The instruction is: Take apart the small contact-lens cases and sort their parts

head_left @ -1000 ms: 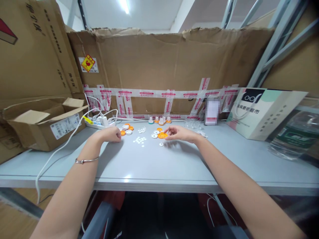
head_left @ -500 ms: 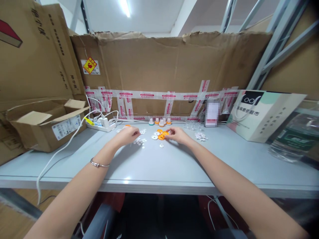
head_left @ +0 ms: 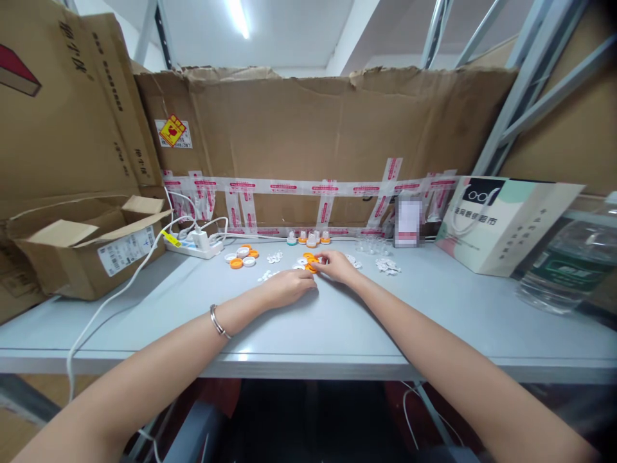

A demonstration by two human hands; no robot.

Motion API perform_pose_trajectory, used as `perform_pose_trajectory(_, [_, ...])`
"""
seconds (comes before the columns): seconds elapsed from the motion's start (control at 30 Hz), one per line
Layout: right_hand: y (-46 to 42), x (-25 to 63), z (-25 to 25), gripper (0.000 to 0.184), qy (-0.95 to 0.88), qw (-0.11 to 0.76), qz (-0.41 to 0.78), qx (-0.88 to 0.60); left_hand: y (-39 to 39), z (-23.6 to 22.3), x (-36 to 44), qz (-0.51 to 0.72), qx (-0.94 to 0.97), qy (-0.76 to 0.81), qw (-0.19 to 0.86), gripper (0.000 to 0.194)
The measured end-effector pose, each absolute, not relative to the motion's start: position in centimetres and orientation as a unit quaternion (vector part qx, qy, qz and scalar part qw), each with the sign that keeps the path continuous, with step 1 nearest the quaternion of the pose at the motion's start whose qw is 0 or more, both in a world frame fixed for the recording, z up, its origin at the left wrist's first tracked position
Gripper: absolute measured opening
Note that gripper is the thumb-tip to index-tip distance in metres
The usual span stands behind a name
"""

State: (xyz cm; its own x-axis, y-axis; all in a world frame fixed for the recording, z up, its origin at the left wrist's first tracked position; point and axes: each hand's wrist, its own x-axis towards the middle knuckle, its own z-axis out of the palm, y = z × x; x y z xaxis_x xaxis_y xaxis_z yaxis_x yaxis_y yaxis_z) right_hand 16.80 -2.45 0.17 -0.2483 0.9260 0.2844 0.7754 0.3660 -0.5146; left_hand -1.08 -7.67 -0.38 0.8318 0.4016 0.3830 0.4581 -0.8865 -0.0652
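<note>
My left hand (head_left: 289,287) is low over the table, its fingers pinched together where a small white piece stood; whether they hold it is hidden. Just beyond, my right hand (head_left: 337,266) has thumb and fingers closed on the edge of an orange ring (head_left: 312,266) in a small cluster of orange and white rings. Small white pieces (head_left: 267,276) lie beside my left wrist, with another little heap of white pieces (head_left: 274,257) farther back. To the left sits a group of orange and white ring caps (head_left: 236,263).
Several capped clear pieces (head_left: 311,240) stand at the back, near clear parts (head_left: 373,245) and white bits (head_left: 387,266). A phone (head_left: 408,222) leans there. A paper bag (head_left: 501,225) and water bottle (head_left: 569,270) are right; an open carton (head_left: 87,247) and power strip (head_left: 195,245) left.
My left hand has moved right and nearer, from the white pieces to the spot of the lone white piece, uncovering the left ring caps. My right hand stays at the orange rings.
</note>
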Motion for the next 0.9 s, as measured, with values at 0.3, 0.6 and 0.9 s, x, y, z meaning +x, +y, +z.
perform_pose_trajectory(0.3, [-2.3,17.6,0.9,0.044,-0.761,0.322,0.136,-0.546,-4.1,2.4,-6.2,-0.299,-0.845,-0.44,0.058,0.02])
perform_pose_trajectory(0.6, [-1.7,20.6,2.7,0.035,-0.72,0.406,0.115,-0.551,-1.4,0.4,-9.6,-0.232,-0.819,-0.524,0.013,0.017])
perform_pose_trajectory(0.9, [-1.2,21.3,2.7,0.028,-0.698,0.434,0.104,-0.56,-1.3,-0.1,-8.4,-0.273,-0.788,-0.552,0.002,0.027])
